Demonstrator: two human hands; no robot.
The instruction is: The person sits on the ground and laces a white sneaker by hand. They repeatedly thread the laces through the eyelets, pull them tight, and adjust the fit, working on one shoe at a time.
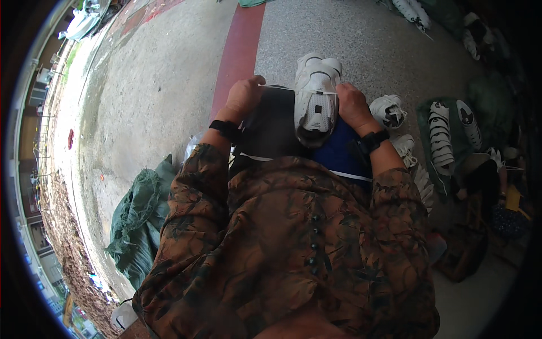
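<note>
A white sneaker (316, 101) with a mesh upper rests across my lap, on dark and blue cloth (341, 148). Its white shoelace (279, 87) runs out to the left, pulled nearly straight into the pinched fingers of my left hand (244, 99). My right hand (354, 106) is closed at the shoe's right side, fingertips on a short stretch of lace beside the upper. Both wrists wear black bands.
More white shoes (388, 110) lie to my right, and several shoe pieces (441, 138) rest on green cloth there. A green sack (140, 212) sits on the left. Ahead, a red stripe (238, 53) crosses the floor. Another person's arm (502, 179) shows at far right.
</note>
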